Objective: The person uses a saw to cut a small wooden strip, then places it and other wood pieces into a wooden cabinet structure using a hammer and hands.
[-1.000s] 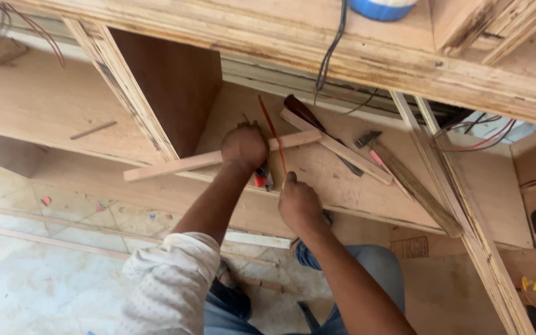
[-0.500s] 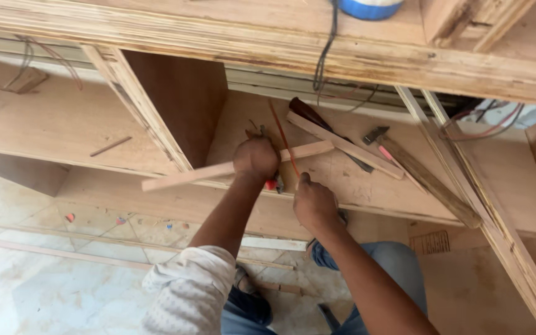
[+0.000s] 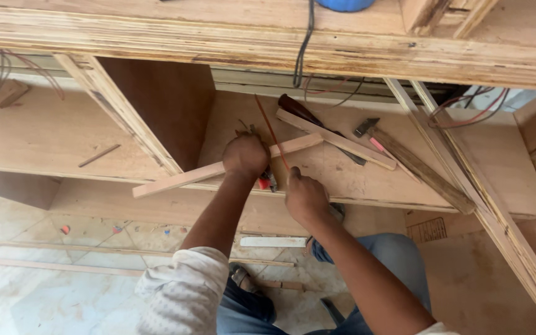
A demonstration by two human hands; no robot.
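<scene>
My left hand point(image 3: 245, 155) is closed around a long thin wooden strip point(image 3: 175, 179) that lies slanted across the plywood shelf point(image 3: 317, 167). Just right of it, my right hand point(image 3: 304, 195) rests at the shelf's front edge with its fingers curled; a thin red stick point(image 3: 270, 130) rises from near its thumb, but the grip is hidden. A small red-handled tool point(image 3: 265, 182) lies between the two hands.
On the shelf to the right lie a second wooden strip point(image 3: 336, 140), a dark-handled tool point(image 3: 299, 110) and a hammer point(image 3: 404, 155). An upright plywood divider point(image 3: 156, 118) stands left. A black cable point(image 3: 304, 43) hangs from the top board. Loose wires point(image 3: 466, 105) sit at the right.
The view has shifted, so both hands and the strip sit further right and lower in frame. Both hands keep their places on the shelf edge.
</scene>
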